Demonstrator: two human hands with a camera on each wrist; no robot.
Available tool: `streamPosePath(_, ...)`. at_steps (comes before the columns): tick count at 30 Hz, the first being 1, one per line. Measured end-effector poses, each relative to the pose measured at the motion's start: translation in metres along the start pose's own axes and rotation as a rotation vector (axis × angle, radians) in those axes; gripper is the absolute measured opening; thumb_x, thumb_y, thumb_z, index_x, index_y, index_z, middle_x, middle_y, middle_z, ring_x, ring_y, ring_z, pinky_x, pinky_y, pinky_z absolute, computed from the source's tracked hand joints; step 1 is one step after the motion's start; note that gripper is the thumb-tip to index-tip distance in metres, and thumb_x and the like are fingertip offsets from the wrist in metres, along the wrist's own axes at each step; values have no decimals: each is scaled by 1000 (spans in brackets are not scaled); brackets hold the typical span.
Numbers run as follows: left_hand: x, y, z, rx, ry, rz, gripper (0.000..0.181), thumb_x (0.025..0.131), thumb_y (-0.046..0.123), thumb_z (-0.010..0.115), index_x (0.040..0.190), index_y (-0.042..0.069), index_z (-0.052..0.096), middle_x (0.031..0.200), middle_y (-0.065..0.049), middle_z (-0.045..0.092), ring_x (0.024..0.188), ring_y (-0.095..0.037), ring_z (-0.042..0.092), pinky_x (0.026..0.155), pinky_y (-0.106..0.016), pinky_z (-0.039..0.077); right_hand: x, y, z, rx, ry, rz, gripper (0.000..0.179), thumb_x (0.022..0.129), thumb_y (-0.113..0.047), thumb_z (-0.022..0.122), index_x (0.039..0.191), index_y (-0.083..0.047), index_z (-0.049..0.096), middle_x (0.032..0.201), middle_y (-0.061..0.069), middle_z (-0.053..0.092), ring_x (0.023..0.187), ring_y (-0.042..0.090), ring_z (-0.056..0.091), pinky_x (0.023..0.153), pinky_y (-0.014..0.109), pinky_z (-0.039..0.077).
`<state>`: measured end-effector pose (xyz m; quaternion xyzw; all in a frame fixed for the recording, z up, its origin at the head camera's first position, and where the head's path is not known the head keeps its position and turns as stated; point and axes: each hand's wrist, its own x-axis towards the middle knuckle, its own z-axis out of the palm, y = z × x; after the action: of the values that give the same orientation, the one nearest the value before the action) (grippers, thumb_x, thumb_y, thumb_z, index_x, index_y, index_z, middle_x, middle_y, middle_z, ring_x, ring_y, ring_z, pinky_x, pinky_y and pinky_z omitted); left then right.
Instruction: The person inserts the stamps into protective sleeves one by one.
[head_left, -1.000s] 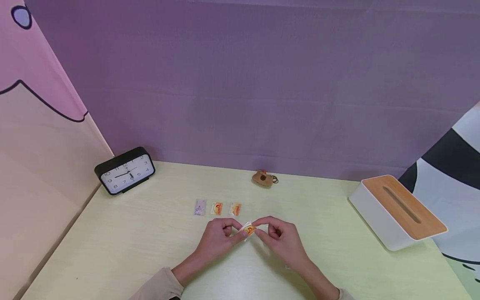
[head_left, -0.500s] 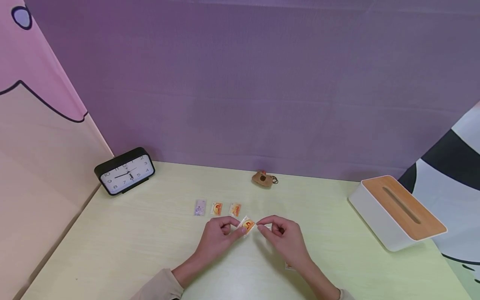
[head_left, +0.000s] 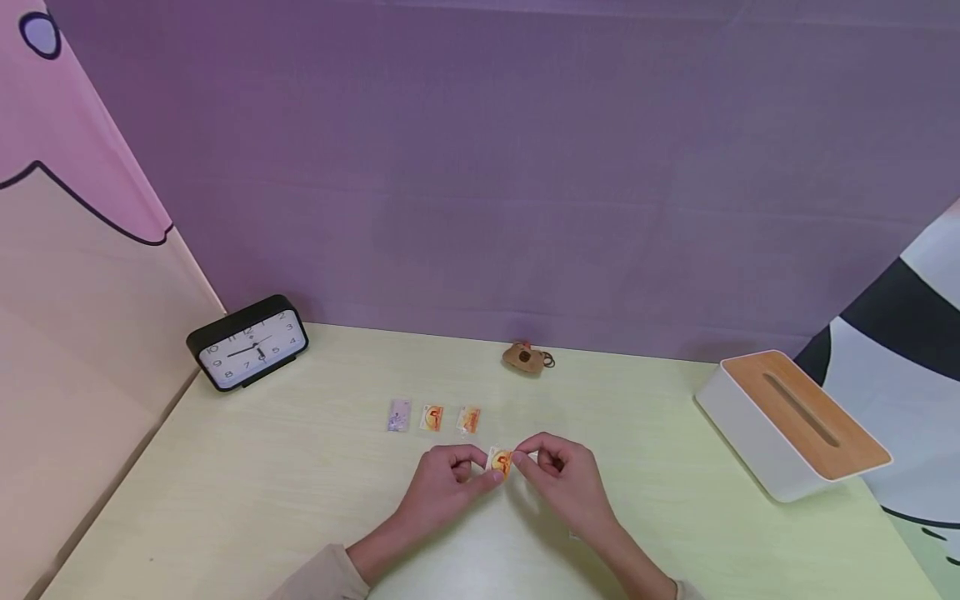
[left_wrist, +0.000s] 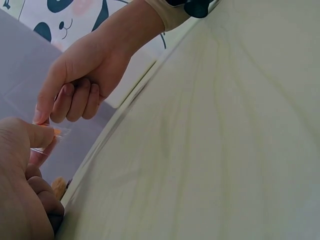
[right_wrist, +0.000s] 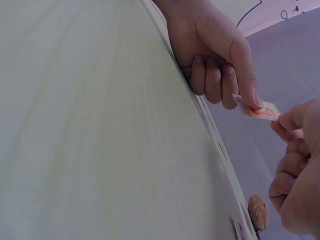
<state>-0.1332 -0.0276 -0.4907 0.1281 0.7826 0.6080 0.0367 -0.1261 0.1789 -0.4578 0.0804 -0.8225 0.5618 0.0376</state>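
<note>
A small orange-and-white packet in clear plastic (head_left: 499,462) is pinched between my two hands above the table. My left hand (head_left: 448,485) grips its left side between thumb and index finger. At its right edge, the thumb and index fingertip of my right hand (head_left: 567,477) pinch it. The right wrist view shows the flat packet (right_wrist: 264,111) lying across under the left thumb, its clear border sticking out. Most of it is hidden by the left thumb (left_wrist: 42,136) in the left wrist view. The other fingers of both hands are curled in.
Beyond the hands lie a purple packet (head_left: 399,415) and two orange packets (head_left: 431,417) (head_left: 468,419) in a row. Another small item (head_left: 574,536) peeks out by the right wrist. Farther off are a brown plush pouch (head_left: 523,358), a black clock (head_left: 247,343) and a wood-topped tissue box (head_left: 795,425).
The packet has turned from tilted to more upright and shifted slightly down and right. The right fingertips drew off to its corner, then came back onto its right edge.
</note>
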Motion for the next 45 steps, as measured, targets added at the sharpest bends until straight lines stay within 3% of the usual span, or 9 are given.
streamPosePath(14, -1, 2, -1, 46, -2, -3, 18, 90, 23, 93, 97, 11, 80, 64, 10, 28, 62, -5, 30, 63, -22, 31, 2, -1, -2, 11, 34, 20, 12, 97, -1, 82, 91, -10, 80, 64, -6, 37, 57, 4, 36, 61, 22, 32)
streamPosePath(23, -11, -5, -5, 2, 1, -22, 19, 92, 29, 93, 97, 18, 78, 65, 8, 30, 62, -5, 32, 63, -22, 33, 8, 2, -9, 20, 66, 2, 7, 99, -5, 81, 93, -7, 80, 65, -5, 40, 59, 5, 37, 61, 22, 32)
streamPosePath(30, -18, -6, -7, -3, -2, -30, 18, 92, 27, 92, 95, 19, 77, 66, 7, 30, 63, -4, 31, 65, -22, 34, 20, 5, -11, -37, 68, 38, 7, 100, -7, 81, 93, -7, 81, 65, -4, 40, 60, 7, 38, 64, 24, 33)
streamPosePath(45, -18, -4, -7, 30, -23, 1, 15, 94, 24, 91, 94, 18, 77, 65, 8, 30, 62, -3, 32, 68, -22, 37, 57, 23, -11, -233, -2, 86, 6, 97, -9, 81, 91, -9, 83, 59, -8, 39, 58, 9, 37, 62, 27, 32)
